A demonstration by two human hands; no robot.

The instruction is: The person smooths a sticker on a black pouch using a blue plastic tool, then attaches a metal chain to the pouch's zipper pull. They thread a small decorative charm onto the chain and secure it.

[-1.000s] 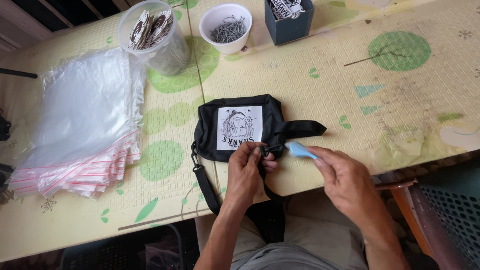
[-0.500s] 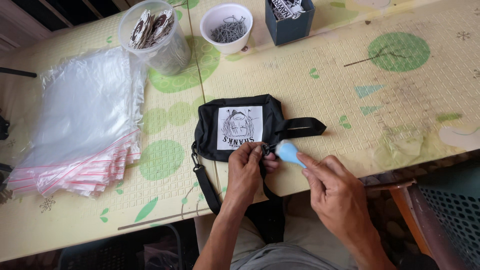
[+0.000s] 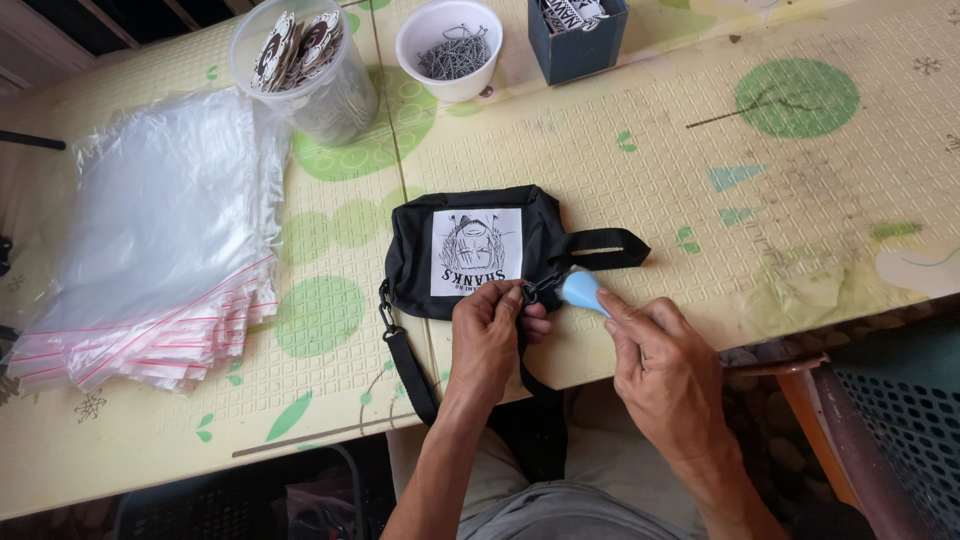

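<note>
At the near edge of a yellow patterned bench (image 3: 640, 170), a person's left hand (image 3: 490, 335) pinches the metal clasp (image 3: 530, 292) at the lower corner of a small black pouch (image 3: 470, 250) lying flat just beyond the fingers, while the right hand (image 3: 660, 365) grips a pale blue tool (image 3: 582, 292) pressed to that same clasp. The pouch's black strap (image 3: 410, 365) trails off the bench edge. Far left of the hands lies a stack of clear bags (image 3: 150, 240); beyond them stand a plastic tub (image 3: 305, 70), a white cup of metal pins (image 3: 450, 45) and a dark blue box (image 3: 580, 40).
</note>
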